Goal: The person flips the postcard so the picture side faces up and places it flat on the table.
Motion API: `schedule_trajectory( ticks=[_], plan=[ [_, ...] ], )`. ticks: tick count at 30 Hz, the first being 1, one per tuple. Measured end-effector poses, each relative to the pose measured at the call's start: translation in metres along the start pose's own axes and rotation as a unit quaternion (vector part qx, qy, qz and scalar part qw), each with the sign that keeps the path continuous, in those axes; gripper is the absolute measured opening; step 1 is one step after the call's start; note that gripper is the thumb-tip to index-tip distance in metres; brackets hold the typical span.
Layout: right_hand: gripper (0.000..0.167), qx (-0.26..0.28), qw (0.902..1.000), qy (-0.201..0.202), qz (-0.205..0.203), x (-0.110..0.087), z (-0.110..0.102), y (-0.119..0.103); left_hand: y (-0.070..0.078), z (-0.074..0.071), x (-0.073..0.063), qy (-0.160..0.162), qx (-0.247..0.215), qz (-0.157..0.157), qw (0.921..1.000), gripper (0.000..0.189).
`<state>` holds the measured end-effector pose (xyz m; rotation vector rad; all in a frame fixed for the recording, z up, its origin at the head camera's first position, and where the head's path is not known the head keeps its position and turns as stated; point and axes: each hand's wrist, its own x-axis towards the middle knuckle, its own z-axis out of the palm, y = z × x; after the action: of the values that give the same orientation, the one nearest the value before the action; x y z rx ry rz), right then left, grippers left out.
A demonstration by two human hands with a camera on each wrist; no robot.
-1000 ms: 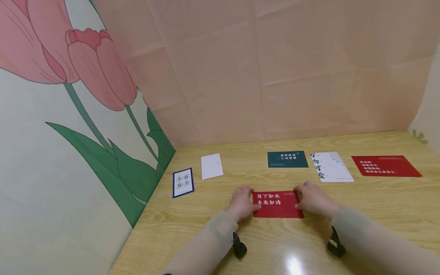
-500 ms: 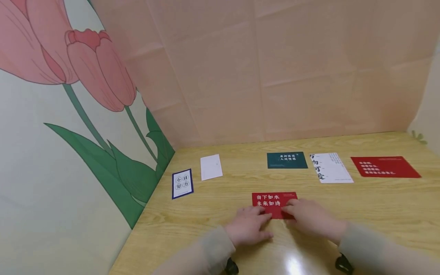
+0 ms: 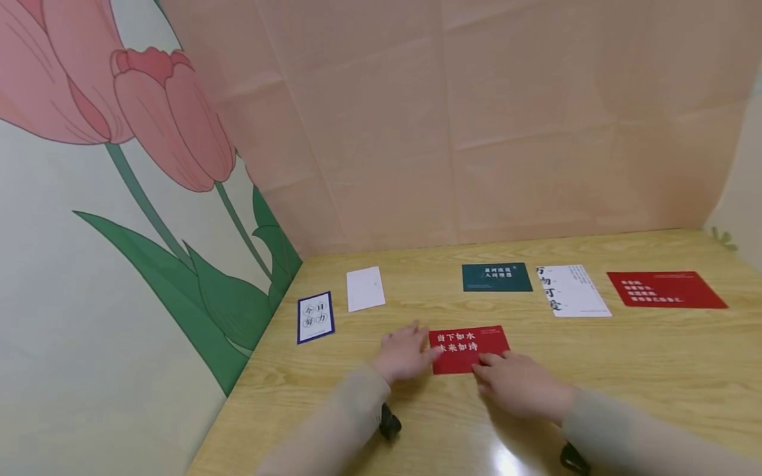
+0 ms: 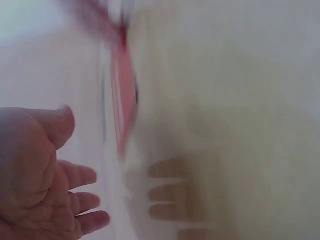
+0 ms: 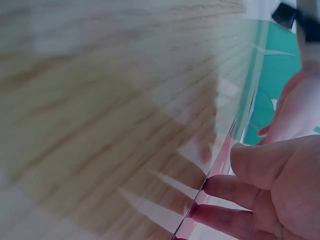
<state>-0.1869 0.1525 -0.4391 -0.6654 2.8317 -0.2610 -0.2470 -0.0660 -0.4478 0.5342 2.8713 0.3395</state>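
Note:
A red card (image 3: 455, 362) with white characters lies on the wooden table in the head view, slightly tilted. My left hand (image 3: 401, 357) is at its left edge, fingers spread and the thumb over the card's corner. In the left wrist view, the left hand (image 4: 40, 175) shows relaxed fingers with nothing gripped. Over the card's lower right part, my right hand (image 3: 520, 385) touches it with its fingertips. The right wrist view shows fingertips of the right hand (image 5: 270, 190) at the card's edge, thumb apart from the fingers.
Behind the red card lie a dark green card (image 3: 497, 277), a white card with black characters (image 3: 574, 291) and another red card (image 3: 667, 289). To the left are a blue-bordered card (image 3: 316, 318) and a plain white card (image 3: 366, 289). A pinkish backdrop (image 3: 476, 132) closes the back.
Both hands first held the red card's side edges, then came over its near part. Now the left hand is back at the left edge, and the card has shifted slightly left and turned a little.

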Motion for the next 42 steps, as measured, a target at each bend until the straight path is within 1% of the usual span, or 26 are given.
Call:
schedule_trajectory(
  ticks=[3,5,6,9,11,13,16,21,25,28,32,37,42],
  plan=[
    [0.047,-0.002,1.0000,-0.004,-0.005,0.003,-0.002,-0.002,-0.029,-0.008,0.022,0.033,-0.026,-0.058,0.9974,0.064],
    [0.048,0.003,1.0000,-0.007,-0.004,0.004,-0.002,-0.004,-0.046,-0.012,0.035,0.052,-0.021,-0.083,0.9950,0.064],
    [0.047,0.007,0.9999,-0.007,-0.006,0.005,-0.003,-0.005,-0.053,-0.014,0.040,0.057,-0.023,-0.094,0.9937,0.064],
    [0.045,0.017,0.9998,-0.004,-0.009,0.009,-0.004,-0.008,-0.070,-0.019,0.051,0.058,-0.018,-0.128,0.9899,0.065],
    [0.045,0.019,0.9998,-0.001,-0.012,0.012,-0.004,-0.010,-0.078,-0.022,0.053,0.048,-0.020,-0.147,0.9878,0.066],
    [0.045,0.015,0.9998,0.002,-0.015,0.016,-0.003,-0.012,-0.083,-0.024,0.053,0.036,-0.019,-0.160,0.9863,0.066],
    [0.046,0.010,0.9998,0.005,-0.016,0.023,-0.002,-0.014,-0.088,-0.024,0.049,0.023,-0.015,-0.161,0.9866,0.065],
    [0.045,0.015,0.9998,0.007,-0.012,0.034,-0.002,-0.015,-0.092,-0.017,0.042,0.017,-0.001,-0.148,0.9888,0.062],
    [0.045,0.017,0.9998,0.013,-0.006,0.043,-0.003,-0.014,-0.092,-0.012,0.037,0.007,0.012,-0.142,0.9897,0.060],
    [0.046,0.005,0.9998,0.017,-0.009,0.051,-0.004,-0.012,-0.088,-0.010,0.030,-0.005,0.021,-0.135,0.9906,0.058],
    [0.046,-0.005,0.9998,0.016,-0.006,0.062,-0.005,-0.009,-0.081,-0.010,0.015,-0.010,0.021,-0.127,0.9916,0.055],
    [0.044,-0.005,0.9999,0.013,-0.004,0.076,-0.005,-0.007,-0.077,-0.006,-0.005,-0.011,0.030,-0.121,0.9921,0.054],
    [0.044,0.006,0.9998,0.017,0.001,0.092,-0.006,-0.004,-0.073,-0.003,-0.031,-0.022,0.037,-0.111,0.9929,0.054]
  ],
)
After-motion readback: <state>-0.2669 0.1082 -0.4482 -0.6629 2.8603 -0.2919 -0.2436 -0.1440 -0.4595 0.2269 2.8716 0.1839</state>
